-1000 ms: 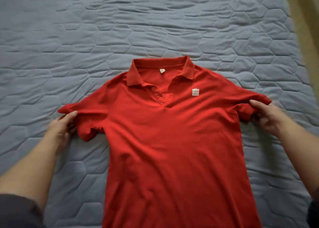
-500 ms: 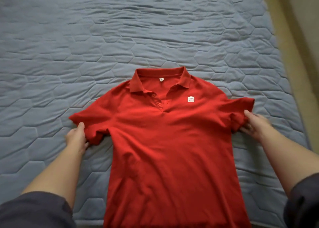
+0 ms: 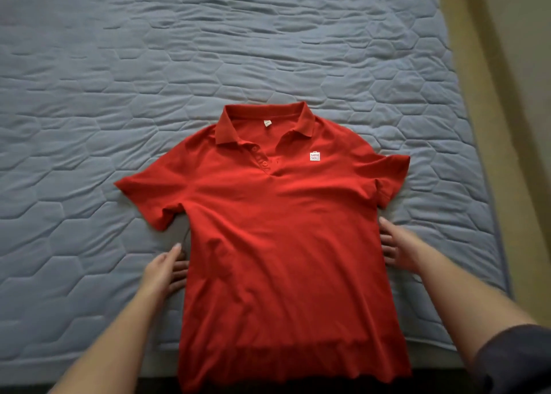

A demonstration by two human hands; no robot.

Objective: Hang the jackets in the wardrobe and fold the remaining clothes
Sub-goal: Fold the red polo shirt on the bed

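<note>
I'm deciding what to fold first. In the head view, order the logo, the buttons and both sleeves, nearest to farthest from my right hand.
From the right hand:
1. Right-side sleeve, just beyond it.
2. Logo, on the chest.
3. Buttons, at the centre placket.
4. Left-side sleeve, far across to the left.

A red polo shirt [image 3: 277,244] lies flat, front up, on a blue-grey quilted bed [image 3: 119,95], with its hem over the bed's near edge. The left hand [image 3: 165,271] touches the shirt's side seam just below the sleeve. The right hand [image 3: 398,249], blurred, touches the opposite seam with its fingers spread.
</note>
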